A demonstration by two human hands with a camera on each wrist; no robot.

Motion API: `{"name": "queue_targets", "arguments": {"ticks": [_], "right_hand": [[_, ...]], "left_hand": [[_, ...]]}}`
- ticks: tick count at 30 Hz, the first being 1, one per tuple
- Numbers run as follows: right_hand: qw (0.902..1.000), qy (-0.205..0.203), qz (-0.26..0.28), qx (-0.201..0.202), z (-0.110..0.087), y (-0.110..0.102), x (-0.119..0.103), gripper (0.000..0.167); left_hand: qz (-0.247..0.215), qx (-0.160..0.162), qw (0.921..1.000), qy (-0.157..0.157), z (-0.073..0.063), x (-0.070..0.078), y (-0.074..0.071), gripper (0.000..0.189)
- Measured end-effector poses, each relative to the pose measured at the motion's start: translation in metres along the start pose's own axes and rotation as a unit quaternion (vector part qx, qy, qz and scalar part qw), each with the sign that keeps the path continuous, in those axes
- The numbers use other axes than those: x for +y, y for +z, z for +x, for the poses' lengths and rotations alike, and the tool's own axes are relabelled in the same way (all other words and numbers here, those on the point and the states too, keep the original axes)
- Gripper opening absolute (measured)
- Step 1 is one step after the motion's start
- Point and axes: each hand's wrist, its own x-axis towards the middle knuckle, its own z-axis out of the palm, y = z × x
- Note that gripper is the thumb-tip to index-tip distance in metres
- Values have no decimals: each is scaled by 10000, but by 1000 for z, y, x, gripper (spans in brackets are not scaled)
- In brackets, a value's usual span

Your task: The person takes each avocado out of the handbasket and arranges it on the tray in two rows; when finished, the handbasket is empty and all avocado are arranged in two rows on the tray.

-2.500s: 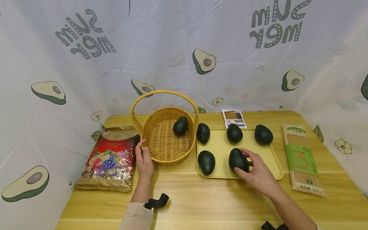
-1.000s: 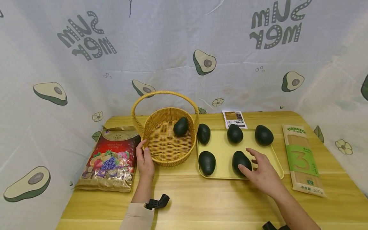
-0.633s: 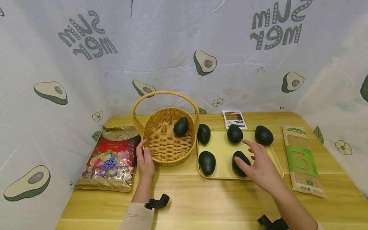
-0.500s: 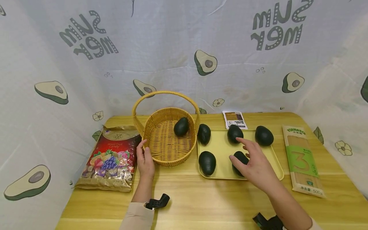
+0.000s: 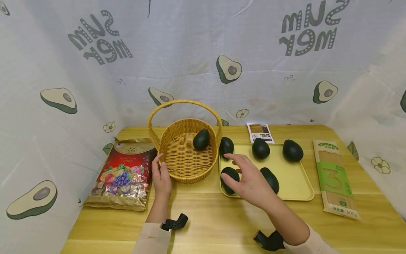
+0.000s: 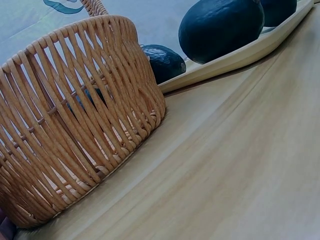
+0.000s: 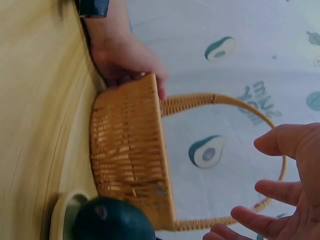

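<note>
My left hand (image 5: pixel 162 180) rests against the left side of the yellow wicker basket (image 5: pixel 187 176), fingers along its outer wall. One dark green avocado (image 5: pixel 201 140) lies inside the basket, toward the right. My right hand (image 5: pixel 250 181) hovers over the left part of the yellow tray (image 5: pixel 295 195), thumb and fingers spread around nothing. It partly covers the front left avocado (image 5: pixel 231 180) in the head view. Behind that lies the back left avocado (image 5: pixel 226 147). Another avocado (image 5: pixel 270 180) shows just past the right hand. In the right wrist view the spread fingers (image 7: pixel 280 190) hold nothing.
Further avocados sit at the tray's back middle (image 5: pixel 261 148) and back right (image 5: pixel 292 151). A candy bag (image 5: pixel 123 176) lies left of the basket, a noodle packet (image 5: pixel 336 176) right of the tray. A small white packet (image 5: pixel 260 133) lies behind the tray. The basket handle (image 5: pixel 187 102) arches upright.
My right hand let go of the front middle avocado, rose off it and moved left over the front left avocado. The left hand stayed at the basket.
</note>
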Motion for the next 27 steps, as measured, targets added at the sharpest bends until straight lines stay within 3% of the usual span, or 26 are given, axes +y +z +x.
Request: {"name": "queue_targets", "arguments": {"ticks": [5, 12, 22, 27], "right_hand": [[9997, -222, -75, -96, 11, 16, -10, 56], [9988, -418, -196, 139, 37, 31, -22, 55], [9980, 456, 411, -135, 93, 58, -34, 66], [9953, 890, 346, -168, 116, 70, -38, 71]], "left_hand": [[37, -16, 10000, -23, -1, -1, 1, 37], [50, -49, 10000, 14, -1, 2, 2, 36], [24, -61, 10000, -39, 1, 1, 0, 37], [11, -39, 10000, 11, 0, 2, 0, 37]]}}
